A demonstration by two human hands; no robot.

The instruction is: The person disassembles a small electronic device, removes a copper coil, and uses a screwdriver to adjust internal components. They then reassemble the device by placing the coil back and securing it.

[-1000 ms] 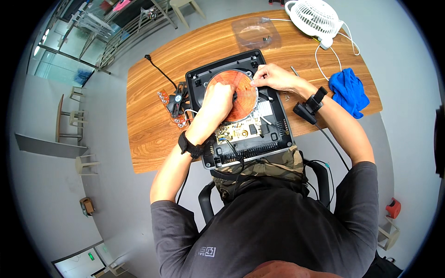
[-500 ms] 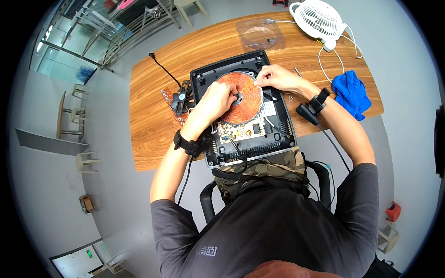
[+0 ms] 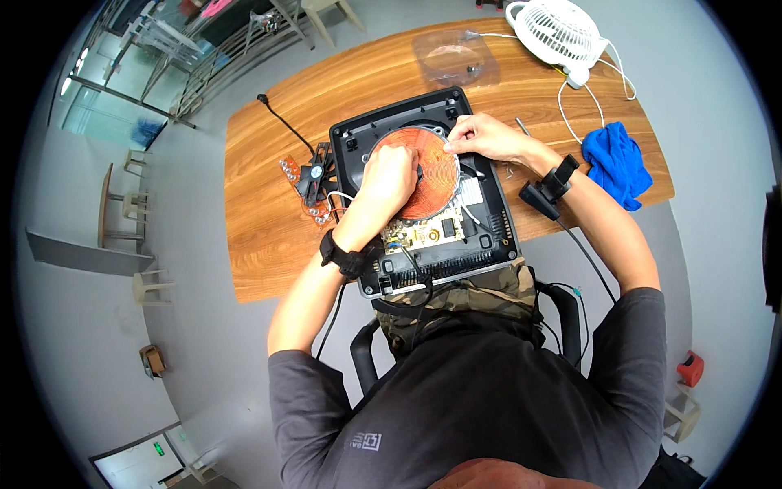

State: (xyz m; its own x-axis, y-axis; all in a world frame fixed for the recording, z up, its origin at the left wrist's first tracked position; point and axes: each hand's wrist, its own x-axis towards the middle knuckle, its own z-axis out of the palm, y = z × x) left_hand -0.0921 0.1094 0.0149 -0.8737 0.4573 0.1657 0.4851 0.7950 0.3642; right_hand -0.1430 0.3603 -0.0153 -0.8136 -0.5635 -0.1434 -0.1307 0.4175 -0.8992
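A round copper induction coil lies in the open black base of an induction cooker, which overhangs the table's near edge. My left hand rests over the coil's left half, its fingers curled down at the centre hole. Whatever those fingertips grip is hidden beneath them. At the coil's upper right rim, my right hand pinches the edge between thumb and fingers. Below the coil, a pale circuit board shows in the base, with white wires and a finned metal heat sink beside it.
Left of the base lie a black fan part and an orange board with a panel of round parts. A clear plastic piece, a white fan and a blue cloth occupy the far and right side of the wooden table.
My left hand has turned and shifted slightly, its knuckles now covering more of the coil's centre. My right hand keeps its place at the rim.
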